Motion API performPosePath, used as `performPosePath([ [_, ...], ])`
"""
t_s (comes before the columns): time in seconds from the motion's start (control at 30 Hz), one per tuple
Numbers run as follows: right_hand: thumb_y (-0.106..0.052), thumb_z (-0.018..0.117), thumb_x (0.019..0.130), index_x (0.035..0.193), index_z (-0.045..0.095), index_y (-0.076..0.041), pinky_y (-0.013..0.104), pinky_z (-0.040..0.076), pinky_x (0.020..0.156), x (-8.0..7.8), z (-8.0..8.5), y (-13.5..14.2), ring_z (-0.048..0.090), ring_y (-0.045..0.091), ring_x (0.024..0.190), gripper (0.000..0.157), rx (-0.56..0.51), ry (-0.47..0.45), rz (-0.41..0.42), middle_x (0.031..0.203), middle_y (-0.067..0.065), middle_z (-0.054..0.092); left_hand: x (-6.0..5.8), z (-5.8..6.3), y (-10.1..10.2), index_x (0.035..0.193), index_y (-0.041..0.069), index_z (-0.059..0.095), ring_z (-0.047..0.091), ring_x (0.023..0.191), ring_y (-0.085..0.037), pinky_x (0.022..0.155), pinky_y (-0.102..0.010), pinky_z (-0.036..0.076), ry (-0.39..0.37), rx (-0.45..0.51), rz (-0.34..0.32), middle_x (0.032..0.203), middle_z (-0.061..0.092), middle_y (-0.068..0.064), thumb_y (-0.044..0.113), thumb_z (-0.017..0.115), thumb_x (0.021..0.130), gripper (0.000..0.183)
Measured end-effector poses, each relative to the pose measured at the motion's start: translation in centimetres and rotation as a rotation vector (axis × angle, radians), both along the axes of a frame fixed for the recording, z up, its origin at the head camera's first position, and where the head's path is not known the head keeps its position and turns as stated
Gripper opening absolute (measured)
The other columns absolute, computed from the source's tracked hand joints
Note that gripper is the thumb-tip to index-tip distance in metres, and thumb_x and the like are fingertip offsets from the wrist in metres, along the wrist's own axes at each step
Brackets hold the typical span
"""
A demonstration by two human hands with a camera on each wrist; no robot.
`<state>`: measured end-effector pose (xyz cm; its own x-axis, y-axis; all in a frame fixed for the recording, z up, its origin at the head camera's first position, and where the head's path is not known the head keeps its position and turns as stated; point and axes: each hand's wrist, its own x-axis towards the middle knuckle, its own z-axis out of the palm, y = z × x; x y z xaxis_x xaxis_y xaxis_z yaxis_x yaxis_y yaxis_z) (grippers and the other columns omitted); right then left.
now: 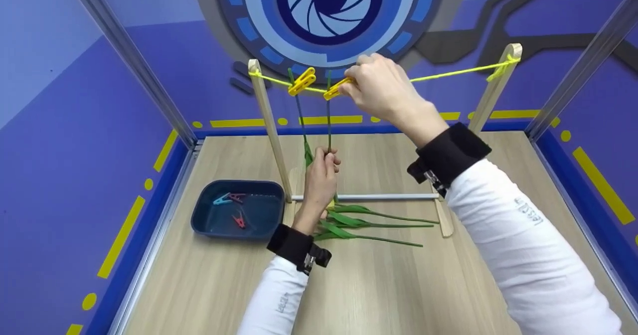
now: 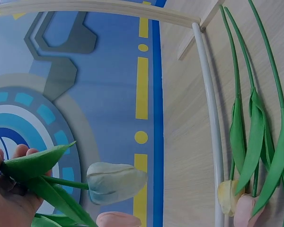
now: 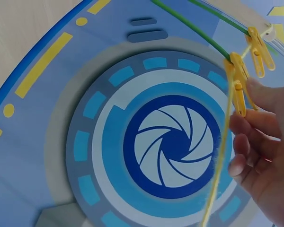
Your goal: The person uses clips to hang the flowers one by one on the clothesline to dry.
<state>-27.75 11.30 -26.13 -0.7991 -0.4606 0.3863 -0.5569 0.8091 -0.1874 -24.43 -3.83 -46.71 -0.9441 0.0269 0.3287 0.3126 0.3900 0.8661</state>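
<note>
My left hand (image 1: 320, 183) grips the leafy stem of an artificial white tulip (image 2: 116, 183), which hangs head down. Its stem runs up to the yellow string (image 1: 448, 73). There my right hand (image 1: 386, 88) pinches a yellow clothespin (image 1: 335, 89) between thumb and fingers, with the clothespin's jaws at the string and stem. To the left, a second yellow clothespin (image 1: 302, 82) holds another stem on the string. A pink tulip head (image 2: 117, 220) shows beside the white one in the left wrist view.
Two wooden posts (image 1: 271, 125) carry the string, joined low down by a white rod (image 1: 389, 197). Several tulips (image 1: 349, 220) lie on the wooden table near the rod. A dark blue basin (image 1: 214, 230) at left contains red and blue clothespins (image 1: 239, 220).
</note>
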Motion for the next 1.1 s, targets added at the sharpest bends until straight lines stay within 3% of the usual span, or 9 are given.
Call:
performPosePath([
  [0.27,-0.019,0.062,0.099,0.116,0.071,0.001,0.036,0.043,0.07,0.8,-2.6,1.0,0.055,0.032,0.082,0.028,-0.225,0.242,0.093,0.092,0.018,0.065,0.1,0.1,0.2,0.118,0.003,0.056,0.07,0.099,-0.025,0.088,-0.034,0.056,0.028,0.0,0.008,0.103,0.068,-0.016,0.017,0.037,0.108,0.025],
  [0.6,-0.02,0.06,0.099,0.112,0.074,-0.001,0.03,0.044,0.069,2.1,-5.5,2.1,0.058,0.028,0.079,0.027,-0.435,0.343,0.114,0.09,0.015,0.068,0.1,0.4,0.6,0.123,0.003,0.058,0.066,0.096,-0.024,0.08,-0.033,0.053,0.064,-0.007,0.042,0.107,0.068,-0.013,0.018,0.044,0.107,0.026],
  [0.8,-0.014,0.066,0.096,0.107,0.075,0.001,0.028,0.046,0.069,3.1,-8.8,2.6,0.061,0.024,0.079,0.021,-0.531,0.347,0.148,0.089,0.014,0.07,0.4,0.5,0.6,0.128,0.001,0.056,0.065,0.106,-0.024,0.088,-0.037,0.055,0.099,-0.011,0.058,0.12,0.065,-0.016,0.017,0.047,0.105,0.029],
  [0.93,-0.012,0.067,0.094,0.106,0.075,0.0,0.029,0.049,0.07,3.9,-11.3,3.1,0.063,0.024,0.08,0.019,-0.565,0.304,0.121,0.091,0.013,0.071,0.7,0.4,0.5,0.135,0.002,0.052,0.065,0.107,-0.025,0.089,-0.038,0.055,0.091,-0.045,0.065,0.122,0.064,-0.016,0.019,0.046,0.106,0.034],
  [1.1,-0.01,0.069,0.092,0.106,0.076,-0.001,0.028,0.052,0.073,4.8,-14.5,3.8,0.065,0.023,0.081,0.018,-0.594,0.246,0.077,0.092,0.011,0.072,1.0,0.2,0.3,0.142,0.002,0.048,0.059,0.125,-0.027,0.102,-0.038,0.051,0.091,-0.081,0.061,0.134,0.059,-0.017,0.02,0.046,0.106,0.04],
])
